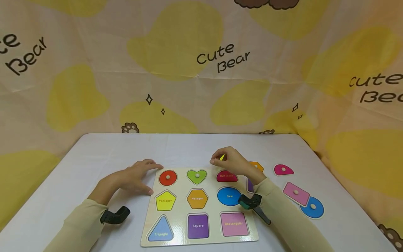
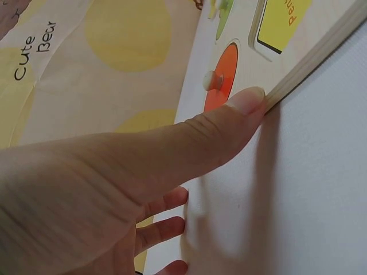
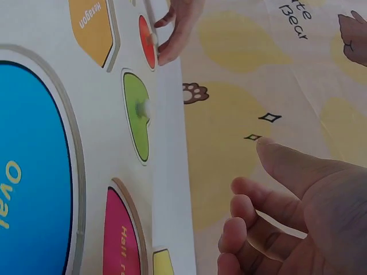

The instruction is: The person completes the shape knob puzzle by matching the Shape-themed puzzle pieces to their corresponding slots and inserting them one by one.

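Steadying the board [image 1: 181, 206] with the left hand [image 1: 135, 177], thumb and fingers spread at ten o'clock, should help while the right hand [image 1: 231, 161], thumb and fingertips apart, hovers by the yellow piece [image 3: 163, 263] at one o'clock, probably best pinched squarely

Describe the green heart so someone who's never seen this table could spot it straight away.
On the white table lies a pale puzzle board. Look at the middle of its far row, between the red circle and the crimson half-round slot. The green heart differs from both neighbours in its green colour and notched top.
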`<state>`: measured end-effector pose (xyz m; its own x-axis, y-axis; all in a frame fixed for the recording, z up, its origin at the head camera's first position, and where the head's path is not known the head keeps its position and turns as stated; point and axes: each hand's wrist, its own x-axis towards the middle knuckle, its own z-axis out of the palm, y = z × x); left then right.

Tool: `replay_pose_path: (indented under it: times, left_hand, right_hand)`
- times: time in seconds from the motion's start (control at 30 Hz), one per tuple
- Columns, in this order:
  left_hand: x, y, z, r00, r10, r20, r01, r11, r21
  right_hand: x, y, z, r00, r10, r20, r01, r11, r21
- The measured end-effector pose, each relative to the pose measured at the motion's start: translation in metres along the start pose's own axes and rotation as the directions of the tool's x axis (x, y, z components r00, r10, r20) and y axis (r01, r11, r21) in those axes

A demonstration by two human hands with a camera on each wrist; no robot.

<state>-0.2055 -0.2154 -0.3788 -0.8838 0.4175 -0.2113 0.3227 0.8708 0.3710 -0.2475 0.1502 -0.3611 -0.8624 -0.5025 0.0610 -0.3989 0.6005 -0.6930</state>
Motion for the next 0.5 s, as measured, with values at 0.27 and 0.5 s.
replay_pose_path:
  times: [0.27, 0.5]
  left_hand:
    - [-0.001, 0.001, -0.001, 1.0, -0.005, 0.003, 0.005, 1.0, 0.0]
    - [0.0, 0.001, 0.0, 1.0, -0.011, 0.001, 0.011, 1.0, -0.009]
  right_hand:
    - [-0.011, 0.007, -0.013, 0.998, 0.033, -0.05, -0.035, 0.999, -0.036]
    - [-0.022, 0.018, -0.022, 0.996, 0.046, -0.082, -0.05, 0.998, -0.048]
